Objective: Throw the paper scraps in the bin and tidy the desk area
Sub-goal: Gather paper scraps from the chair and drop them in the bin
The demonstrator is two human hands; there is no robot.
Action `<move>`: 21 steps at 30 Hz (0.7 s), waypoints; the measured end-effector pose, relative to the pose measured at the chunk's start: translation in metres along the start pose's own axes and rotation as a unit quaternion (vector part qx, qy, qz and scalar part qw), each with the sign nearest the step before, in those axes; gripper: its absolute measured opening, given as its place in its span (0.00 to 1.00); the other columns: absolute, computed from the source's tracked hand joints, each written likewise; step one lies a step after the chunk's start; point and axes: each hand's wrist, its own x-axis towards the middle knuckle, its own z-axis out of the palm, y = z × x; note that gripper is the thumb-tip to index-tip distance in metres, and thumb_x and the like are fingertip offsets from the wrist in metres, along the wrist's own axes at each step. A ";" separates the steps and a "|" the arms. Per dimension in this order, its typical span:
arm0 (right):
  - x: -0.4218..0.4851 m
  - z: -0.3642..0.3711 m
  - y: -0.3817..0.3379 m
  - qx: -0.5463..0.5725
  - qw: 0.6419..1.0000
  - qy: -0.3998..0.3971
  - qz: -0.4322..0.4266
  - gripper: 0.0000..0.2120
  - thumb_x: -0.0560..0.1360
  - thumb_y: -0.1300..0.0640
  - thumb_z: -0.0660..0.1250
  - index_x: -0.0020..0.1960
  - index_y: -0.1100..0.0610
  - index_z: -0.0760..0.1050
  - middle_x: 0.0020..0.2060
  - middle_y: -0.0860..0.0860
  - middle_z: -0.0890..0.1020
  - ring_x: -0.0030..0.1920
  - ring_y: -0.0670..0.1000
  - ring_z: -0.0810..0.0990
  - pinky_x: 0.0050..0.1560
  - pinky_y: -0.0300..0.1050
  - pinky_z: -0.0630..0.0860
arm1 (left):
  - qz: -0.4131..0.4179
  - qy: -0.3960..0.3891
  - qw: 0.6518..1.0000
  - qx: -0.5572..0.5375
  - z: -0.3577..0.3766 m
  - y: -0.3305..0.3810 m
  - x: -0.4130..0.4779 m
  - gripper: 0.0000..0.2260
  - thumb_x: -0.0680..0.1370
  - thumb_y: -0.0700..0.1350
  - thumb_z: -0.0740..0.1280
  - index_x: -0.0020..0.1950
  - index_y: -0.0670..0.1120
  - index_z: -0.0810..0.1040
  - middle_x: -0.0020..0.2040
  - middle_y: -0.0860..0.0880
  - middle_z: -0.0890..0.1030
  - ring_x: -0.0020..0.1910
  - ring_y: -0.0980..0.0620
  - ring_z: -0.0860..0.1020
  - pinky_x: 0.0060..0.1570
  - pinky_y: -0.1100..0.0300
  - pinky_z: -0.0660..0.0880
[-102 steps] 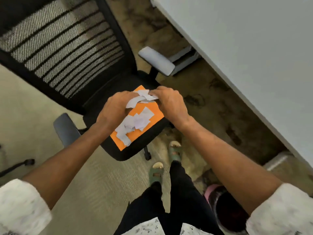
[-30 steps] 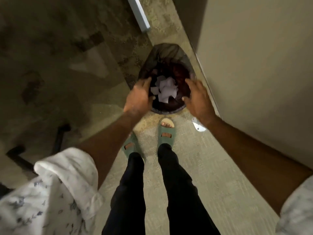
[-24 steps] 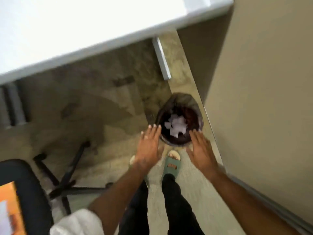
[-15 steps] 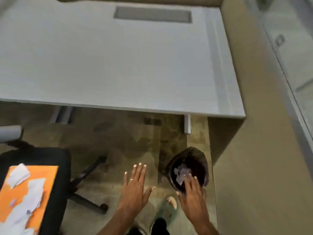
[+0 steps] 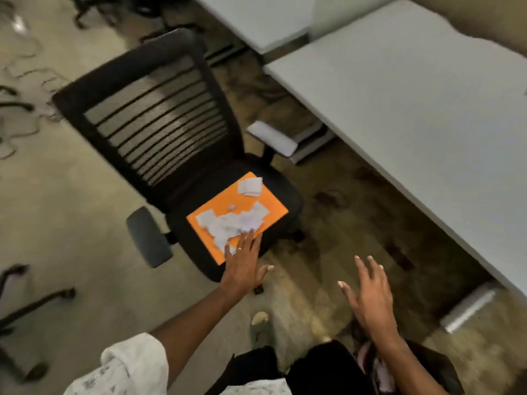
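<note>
Several white paper scraps (image 5: 233, 222) lie on an orange folder (image 5: 269, 205) on the seat of a black office chair (image 5: 159, 118). One separate scrap (image 5: 250, 186) sits at the folder's far corner. My left hand (image 5: 243, 263) is open, fingers spread, its fingertips over the near edge of the folder by the scraps. My right hand (image 5: 370, 295) is open and empty, held above the floor to the right of the chair. The bin (image 5: 439, 366) with its dark liner shows at the bottom right, behind my right forearm, with scraps inside.
A grey desk (image 5: 413, 89) runs along the right, and a second desk (image 5: 265, 15) stands behind it. The chair's armrests (image 5: 148, 238) stick out at both sides. Other chair bases (image 5: 31, 303) and cables lie on the carpet at the left.
The view has swung from the bin and desk back to the chair. Both hands, empty after dropping scraps in the bin, have moved toward the chair; the left now reaches the folder.
</note>
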 end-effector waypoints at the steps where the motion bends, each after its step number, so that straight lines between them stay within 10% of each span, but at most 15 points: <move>1: 0.013 0.005 -0.019 -0.008 0.999 -0.015 -0.028 0.37 0.75 0.39 0.69 0.78 0.51 0.62 0.78 0.58 0.62 0.78 0.64 0.61 0.71 0.67 0.69 | -0.032 -0.011 0.999 -0.010 0.000 -0.022 0.000 0.41 0.80 0.67 0.59 0.83 0.50 0.42 0.84 0.47 0.44 0.82 0.44 0.44 0.75 0.31 0.52; 13: 0.195 0.098 -0.197 -0.148 0.922 -0.242 -0.265 0.51 0.72 0.37 0.73 0.83 0.49 0.47 0.82 0.56 0.48 0.80 0.66 0.49 0.71 0.64 0.71 | -0.248 -0.120 0.948 -0.158 0.034 -0.131 0.055 0.58 0.67 0.61 0.79 0.82 0.52 0.41 0.82 0.45 0.36 0.80 0.36 0.48 0.69 0.36 0.70; 21: 0.277 0.215 -0.215 -0.258 0.845 -0.249 -0.396 0.67 0.59 0.23 0.70 0.82 0.48 0.36 0.82 0.57 0.38 0.79 0.71 0.38 0.67 0.82 0.55 | -0.198 -0.138 0.970 -0.021 0.105 -0.143 0.156 0.72 0.57 0.66 0.81 0.79 0.51 0.29 0.81 0.45 0.30 0.80 0.31 0.40 0.67 0.24 0.63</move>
